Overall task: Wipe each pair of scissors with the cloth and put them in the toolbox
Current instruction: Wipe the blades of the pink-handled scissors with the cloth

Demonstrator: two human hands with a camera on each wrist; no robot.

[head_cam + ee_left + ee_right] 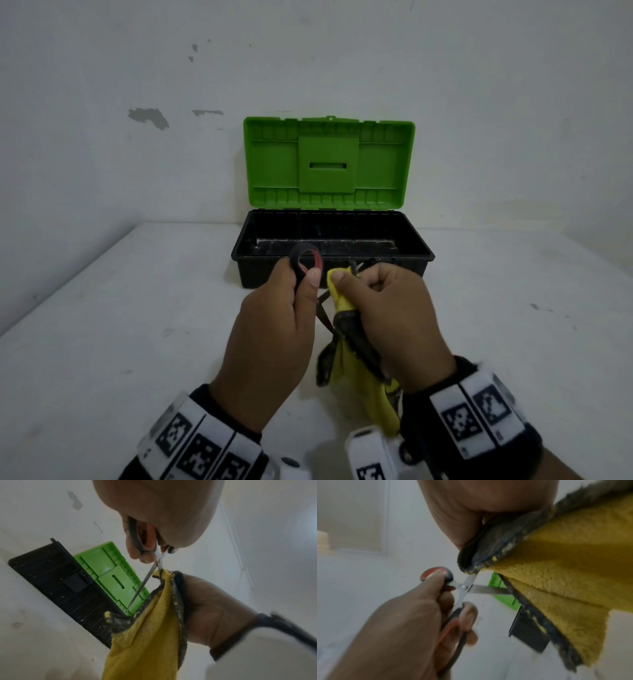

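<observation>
Toolbox (329, 270): black tray with a bright green lid (329, 162). Scissors (464, 588): black handle loops lined in orange-red, with silver blades. Cloth (150, 635): mustard yellow, edged in dark grey-black. Wristbands (479, 418): black, carrying white panels printed with black square-code markers. Table (102, 325) and wall (102, 68): white, the wall showing grey chipped patches.
</observation>
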